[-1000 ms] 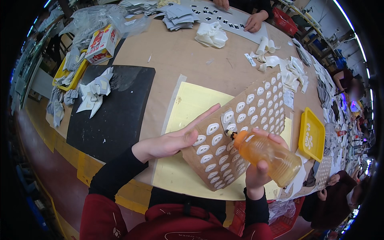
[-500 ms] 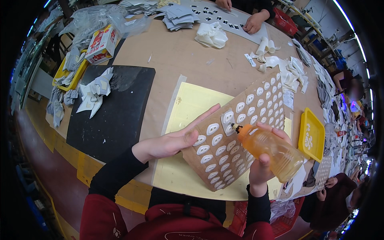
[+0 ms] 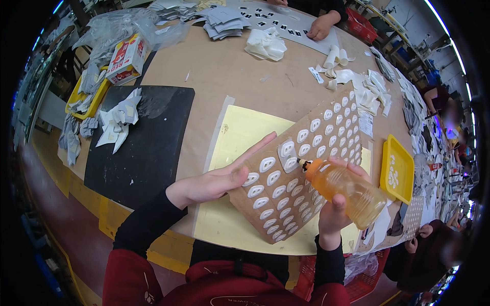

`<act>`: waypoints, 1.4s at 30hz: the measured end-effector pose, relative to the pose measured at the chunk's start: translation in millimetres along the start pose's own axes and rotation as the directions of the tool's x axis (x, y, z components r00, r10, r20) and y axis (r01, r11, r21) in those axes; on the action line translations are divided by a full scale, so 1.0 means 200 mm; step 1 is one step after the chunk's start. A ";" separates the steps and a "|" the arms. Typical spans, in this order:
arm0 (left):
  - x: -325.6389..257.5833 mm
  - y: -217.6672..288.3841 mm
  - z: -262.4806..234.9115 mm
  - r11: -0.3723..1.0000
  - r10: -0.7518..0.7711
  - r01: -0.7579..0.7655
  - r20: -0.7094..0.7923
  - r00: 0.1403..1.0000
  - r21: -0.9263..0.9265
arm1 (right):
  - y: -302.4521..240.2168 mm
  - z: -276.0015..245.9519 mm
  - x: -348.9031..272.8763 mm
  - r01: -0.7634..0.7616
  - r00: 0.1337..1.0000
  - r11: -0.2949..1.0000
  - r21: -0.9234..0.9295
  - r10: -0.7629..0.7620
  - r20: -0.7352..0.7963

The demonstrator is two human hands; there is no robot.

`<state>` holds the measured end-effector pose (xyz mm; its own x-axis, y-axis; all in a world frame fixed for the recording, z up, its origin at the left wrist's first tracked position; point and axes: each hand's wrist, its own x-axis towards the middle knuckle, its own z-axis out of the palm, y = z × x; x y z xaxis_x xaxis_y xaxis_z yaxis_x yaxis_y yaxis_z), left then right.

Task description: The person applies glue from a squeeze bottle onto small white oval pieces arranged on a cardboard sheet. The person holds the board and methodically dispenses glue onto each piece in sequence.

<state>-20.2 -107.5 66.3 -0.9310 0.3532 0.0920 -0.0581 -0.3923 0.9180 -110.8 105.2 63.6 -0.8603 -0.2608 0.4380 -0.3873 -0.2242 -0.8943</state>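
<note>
My right hand [image 3: 334, 206] grips an orange squeeze bottle [image 3: 344, 191], tilted with its dark nozzle touching a brown cardboard sheet [image 3: 306, 168]. Rows of small white oval pieces cover that sheet. My left hand [image 3: 219, 178] lies flat, fingers stretched out, pressing on the sheet's left edge. Under the cardboard lies a pale yellow mat [image 3: 240, 137] on the tan table [image 3: 229, 71].
A black mat [image 3: 148, 143] with white scraps [image 3: 120, 120] lies to the left. A yellow tray [image 3: 398, 168] with small white pieces sits to the right; another yellow tray [image 3: 87, 102] and a red-and-white box [image 3: 125, 58] stand far left. Another person's hand [image 3: 319, 30] works across the table.
The bottle has tipped a little further, and its nozzle has shifted slightly along the cardboard sheet. My left hand stays flat on the sheet's edge.
</note>
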 end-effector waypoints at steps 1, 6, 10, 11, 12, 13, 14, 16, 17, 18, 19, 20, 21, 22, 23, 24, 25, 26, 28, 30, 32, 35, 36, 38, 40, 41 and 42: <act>0.00 0.00 0.00 0.999 -0.006 0.007 0.009 1.000 -0.032 | 0.00 0.00 -0.01 -0.005 1.000 1.000 -0.001 0.005 -0.001; 0.00 0.00 0.00 1.000 0.006 -0.006 -0.001 1.000 -0.009 | -0.01 0.01 -0.04 -0.007 1.000 1.000 -0.015 0.007 0.005; 0.00 -0.01 0.00 0.999 0.021 -0.020 -0.029 0.999 0.043 | -0.03 0.02 -0.06 -0.022 0.998 0.998 -0.055 0.025 0.055; 0.01 -0.01 0.00 0.999 0.019 -0.018 -0.026 0.999 0.035 | -0.03 0.01 -0.06 -0.033 0.997 0.998 -0.047 0.036 0.072; 0.01 -0.01 0.00 0.999 0.016 -0.016 -0.026 1.000 0.029 | -0.02 0.01 -0.05 -0.042 0.998 0.999 -0.006 0.042 0.054; 0.00 -0.01 0.00 1.000 0.012 -0.012 -0.021 1.000 0.016 | -0.01 0.00 -0.04 -0.049 0.998 0.998 0.036 0.048 0.035; 0.00 -0.01 0.00 1.000 0.009 -0.009 -0.018 1.000 0.008 | 0.00 0.00 -0.03 -0.064 0.998 0.995 0.077 0.063 0.015; 0.00 -0.01 0.00 1.000 0.009 -0.009 -0.008 1.000 -0.006 | 0.00 -0.01 0.00 -0.095 0.995 0.984 0.153 0.101 -0.028; 0.01 -0.01 0.00 1.000 0.011 -0.011 -0.007 1.000 -0.004 | 0.00 -0.01 0.02 -0.113 0.991 0.975 0.191 0.124 -0.049; 0.01 -0.01 0.00 1.000 0.013 -0.013 -0.008 1.000 0.000 | 0.01 0.00 0.03 -0.105 0.991 0.979 0.172 0.117 -0.060; 0.01 -0.01 0.00 1.000 0.015 -0.015 -0.011 1.000 0.009 | 0.02 0.02 0.05 -0.097 0.991 0.983 0.153 0.109 -0.072; 0.01 -0.02 -0.01 1.000 0.011 -0.011 -0.017 1.000 0.012 | 0.02 0.02 0.05 -0.089 0.991 0.987 0.134 0.101 -0.084; 0.01 -0.03 -0.01 1.000 0.009 -0.008 -0.025 1.000 0.016 | 0.02 0.03 0.05 -0.102 0.991 0.986 0.136 0.112 -0.069; 0.01 -0.07 -0.02 1.000 -0.001 0.001 -0.034 0.999 0.013 | 0.02 0.04 0.05 -0.114 0.991 0.984 0.137 0.122 -0.055; 0.01 -0.08 -0.03 1.000 -0.010 0.010 -0.044 0.999 0.009 | 0.01 0.04 0.06 -0.125 0.990 0.982 0.138 0.132 -0.040; 0.01 -0.08 -0.03 1.000 -0.025 0.025 -0.053 0.998 -0.006 | 0.01 0.05 0.06 -0.116 0.991 0.984 0.138 0.124 -0.053; 0.02 -0.08 -0.03 0.999 -0.040 0.039 -0.062 0.997 -0.020 | 0.02 0.06 0.06 -0.107 0.991 0.985 0.137 0.117 -0.066; 0.02 -0.08 -0.02 0.998 -0.056 0.053 -0.071 0.996 -0.035 | 0.02 0.06 0.06 -0.098 0.991 0.986 0.136 0.109 -0.079; 0.01 -0.09 -0.03 1.000 -0.027 0.026 -0.056 0.998 -0.017 | 0.01 0.07 0.06 -0.103 0.991 0.985 0.136 0.113 -0.067; 0.01 -0.09 -0.03 1.000 -0.014 0.014 -0.045 0.999 -0.006 | 0.01 0.06 0.06 -0.092 0.993 0.988 0.126 0.101 -0.064; 0.01 -0.09 -0.03 1.000 -0.016 0.016 -0.039 0.999 -0.001 | 0.03 0.05 0.05 -0.066 0.995 0.992 0.108 0.074 -0.071; 0.01 -0.09 -0.03 1.000 -0.017 0.017 -0.039 0.999 -0.015 | 0.02 0.05 0.03 -0.084 0.996 0.993 0.082 0.086 -0.031; 0.01 -0.09 -0.03 1.000 -0.015 0.015 -0.039 0.999 -0.006 | 0.02 0.05 0.03 -0.057 0.998 0.997 0.051 0.059 -0.029; 0.01 -0.09 -0.03 1.000 -0.010 0.011 -0.037 0.999 0.012 | 0.03 0.06 0.02 -0.003 1.000 1.000 -0.010 0.003 -0.023; 0.01 -0.09 -0.03 1.000 -0.022 0.022 -0.047 0.999 0.001 | 0.02 0.07 0.01 0.018 1.000 1.000 -0.002 -0.018 0.000; 0.02 -0.09 -0.03 1.000 -0.028 0.028 -0.052 0.998 -0.005 | 0.01 0.07 0.01 0.029 1.000 1.000 0.002 -0.029 0.012; 0.01 -0.09 -0.03 1.000 -0.027 0.027 -0.052 0.998 -0.005 | 0.01 0.08 0.00 0.027 0.999 1.000 0.003 -0.027 0.022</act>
<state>-23.8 -104.6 48.5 -0.9466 0.3188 0.0471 -0.0846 -0.3869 0.9182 -106.3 90.8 63.8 -0.8420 -0.2751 0.4641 -0.4096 -0.2339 -0.8818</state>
